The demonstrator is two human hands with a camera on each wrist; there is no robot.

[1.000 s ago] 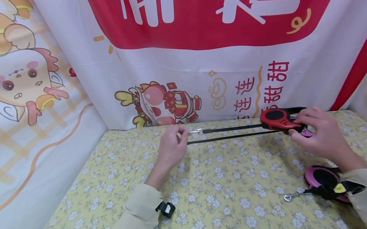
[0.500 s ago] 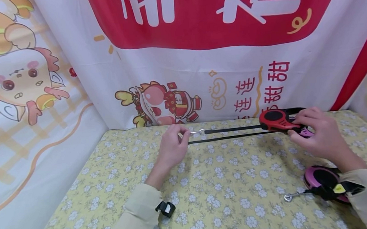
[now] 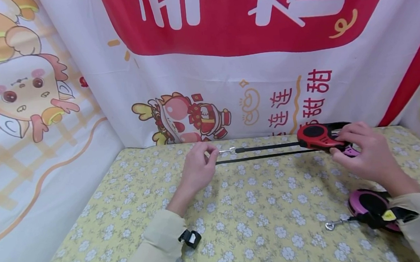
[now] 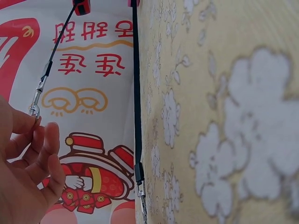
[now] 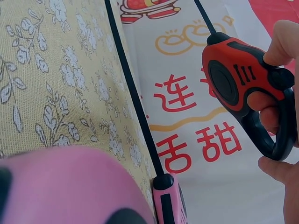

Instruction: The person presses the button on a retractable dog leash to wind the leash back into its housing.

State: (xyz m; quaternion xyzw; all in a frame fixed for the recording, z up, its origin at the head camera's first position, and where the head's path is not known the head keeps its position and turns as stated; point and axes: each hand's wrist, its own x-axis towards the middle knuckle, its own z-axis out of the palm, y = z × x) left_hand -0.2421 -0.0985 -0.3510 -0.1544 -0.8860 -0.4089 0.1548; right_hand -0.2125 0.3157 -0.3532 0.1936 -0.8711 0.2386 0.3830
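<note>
My right hand (image 3: 365, 152) grips a red and black retractable dog leash (image 3: 313, 135) above the back of the table; in the right wrist view fingers pass through its handle loop (image 5: 275, 148). From it a black cord (image 3: 267, 147) runs taut leftward to a silver snap hook (image 4: 37, 95). Thumb and fingertips of my left hand (image 3: 198, 167) pinch the end of that hook. Beyond them a pink retractable leash (image 5: 168, 198) lies on the table, partly hidden by my right hand in the head view. Its strap (image 4: 137, 93) stretches left along the cloth, ending in a metal hook (image 4: 141, 191).
Nearer me, by my right sleeve, lies another pink and black retractable leash (image 3: 360, 202) with its silver hook (image 3: 330, 225) pointing left. Flowered cloth (image 3: 262, 209) covers the table. A printed white and red curtain (image 3: 197, 74) hangs along the back edge.
My left hand and the pinched hook have shifted very slightly right. The red leash stays nearly in place in my right hand, and the pink leashes have not moved.
</note>
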